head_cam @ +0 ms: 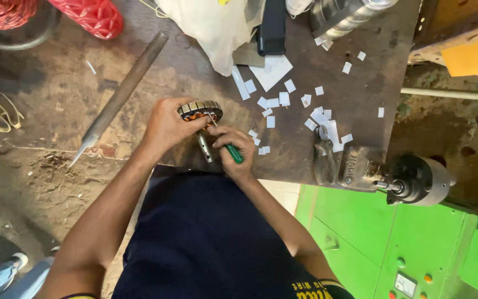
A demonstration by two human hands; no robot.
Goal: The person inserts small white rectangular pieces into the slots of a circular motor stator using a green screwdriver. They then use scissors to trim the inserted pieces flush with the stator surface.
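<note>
Stator: round motor stator with copper windings, at the near edge of the worn workbench.
Left hand: left hand clasps the stator's left rim.
Right hand: right hand clenched around a green-handled screwdriver, its tip in the windings.
Right of hands: white paper slips.
Left: long metal file.
</note>
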